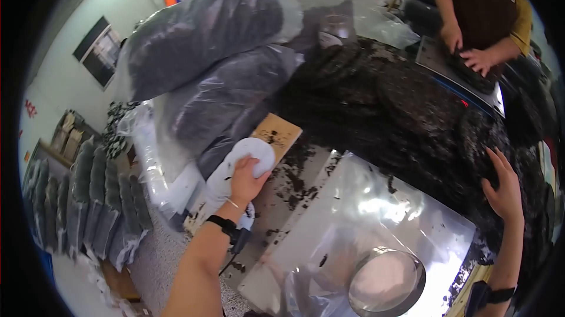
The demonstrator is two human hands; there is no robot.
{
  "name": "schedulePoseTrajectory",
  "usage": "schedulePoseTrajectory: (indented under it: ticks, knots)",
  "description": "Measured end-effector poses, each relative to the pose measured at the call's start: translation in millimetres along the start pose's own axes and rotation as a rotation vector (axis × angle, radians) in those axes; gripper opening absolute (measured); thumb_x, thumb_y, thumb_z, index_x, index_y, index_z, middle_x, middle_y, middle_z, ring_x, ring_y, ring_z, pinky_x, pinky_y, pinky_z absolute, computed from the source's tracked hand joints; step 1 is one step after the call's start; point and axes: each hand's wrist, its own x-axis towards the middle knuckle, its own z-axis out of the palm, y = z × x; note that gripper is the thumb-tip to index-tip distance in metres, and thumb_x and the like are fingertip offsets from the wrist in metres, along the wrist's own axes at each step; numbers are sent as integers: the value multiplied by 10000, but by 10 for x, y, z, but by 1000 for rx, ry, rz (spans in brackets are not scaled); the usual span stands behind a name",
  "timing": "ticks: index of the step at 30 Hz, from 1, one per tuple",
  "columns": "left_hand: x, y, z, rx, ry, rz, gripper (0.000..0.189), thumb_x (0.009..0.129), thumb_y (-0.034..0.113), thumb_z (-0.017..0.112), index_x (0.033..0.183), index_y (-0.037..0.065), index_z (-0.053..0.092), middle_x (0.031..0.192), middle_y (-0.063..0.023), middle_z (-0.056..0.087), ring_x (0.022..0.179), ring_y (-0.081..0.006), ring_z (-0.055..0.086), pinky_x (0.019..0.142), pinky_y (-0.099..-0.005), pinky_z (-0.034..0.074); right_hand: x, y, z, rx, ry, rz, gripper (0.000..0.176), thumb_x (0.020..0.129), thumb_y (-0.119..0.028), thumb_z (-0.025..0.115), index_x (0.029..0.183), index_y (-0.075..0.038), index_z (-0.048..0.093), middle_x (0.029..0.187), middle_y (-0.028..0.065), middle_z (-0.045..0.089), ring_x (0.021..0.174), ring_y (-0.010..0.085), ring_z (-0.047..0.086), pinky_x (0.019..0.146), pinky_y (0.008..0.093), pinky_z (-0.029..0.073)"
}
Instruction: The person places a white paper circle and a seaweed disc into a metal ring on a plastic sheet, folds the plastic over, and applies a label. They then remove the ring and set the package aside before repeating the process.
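Note:
My left hand has its fingers closed at a white round disc, one of several thin discs fanned over a wooden board. My right hand is open, thumb and fingers apart, close beside dark round cakes that look like dried seaweed. Between my hands lies a shiny metal sheet with clear plastic bags on it. A metal ring stands on the sheet near my body.
Large clear bags filled with dark material stand at the back left. Across the pile, another person's hands rest on a dark cake over a scale with a red display. Packed bags line the left. Dark crumbs litter the table.

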Motion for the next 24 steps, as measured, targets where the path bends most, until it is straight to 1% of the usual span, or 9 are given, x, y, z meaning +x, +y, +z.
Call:
schedulePoseTrajectory:
  ticks: [2, 9, 12, 14, 15, 18, 20, 22, 24]
  knots:
    - [-14, -173, 29, -122, -170, 21, 217, 842, 152, 753, 1010, 17, 740, 1161, -165, 713, 1096, -360, 639, 919, -436, 529, -17, -7, 1, 17, 6, 3, 700, 774, -73, 668, 1462, -79, 535, 1526, 268, 479, 1388, 440, 483, 1173, 473, 383]
    - [-9, 104, -3, -36, -43, 75, 151, 829, 131, 754, 945, 34, 760, 1005, -104, 755, 958, -321, 674, 839, -402, 550, -89, -67, 212, -147, 78, 57, 736, 811, -97, 699, 1514, -146, 486, 1575, 209, 440, 1459, 394, 409, 1206, 481, 339]
    - [2, 14, 88, -65, -59, 131, 133, 802, 90, 787, 903, 8, 758, 871, -111, 755, 799, -281, 696, 744, -377, 545, -93, -88, 235, -178, 93, 51, 738, 809, -96, 701, 1514, -142, 484, 1570, 213, 444, 1456, 398, 412, 1203, 483, 342]
    - [-9, -44, 114, -429, -147, -320, 132, 796, 84, 820, 830, -13, 737, 677, -77, 691, 593, -157, 606, 592, -317, 484, -90, -98, 223, -178, 75, 49, 741, 808, -95, 703, 1514, -139, 482, 1571, 215, 441, 1456, 397, 412, 1201, 485, 344]
    - [-3, -118, 185, -508, -88, -330, 208, 802, 93, 847, 732, -22, 689, 563, -22, 596, 524, -72, 476, 517, -280, 397, -89, -104, 223, -174, 62, 54, 743, 806, -93, 704, 1513, -137, 481, 1573, 217, 438, 1456, 397, 413, 1200, 486, 345]
    - [62, -321, 266, -643, -206, -436, 284, 808, 124, 842, 672, -32, 647, 591, -99, 646, 494, -123, 488, 512, -336, 420, -86, -68, 249, -153, 60, 50, 770, 790, -62, 690, 1522, -131, 461, 1573, 220, 434, 1445, 412, 419, 1194, 486, 355]
    - [52, -499, 314, -564, -247, -465, 304, 890, 159, 784, 700, -35, 646, 599, -97, 647, 513, -145, 490, 520, -368, 416, -59, -81, 356, -249, 89, 63, 802, 761, -7, 666, 1524, -128, 449, 1561, 218, 444, 1414, 436, 442, 1175, 491, 376]
    - [-1, -557, 393, -372, -173, -184, 308, 961, 185, 707, 748, -33, 665, 633, -94, 671, 559, -193, 541, 556, -414, 427, -8, -291, 409, -280, 84, 103, 817, 740, 71, 637, 1515, -111, 455, 1525, 232, 468, 1387, 438, 458, 1163, 487, 376]
    - [-74, -592, 402, -443, -45, -115, 249, 991, 198, 643, 952, -30, 736, 847, -155, 757, 751, -269, 688, 725, -388, 527, 30, -343, 542, -341, 182, 91, 737, 768, 60, 636, 1472, -109, 496, 1464, 223, 513, 1355, 423, 481, 1154, 493, 370]
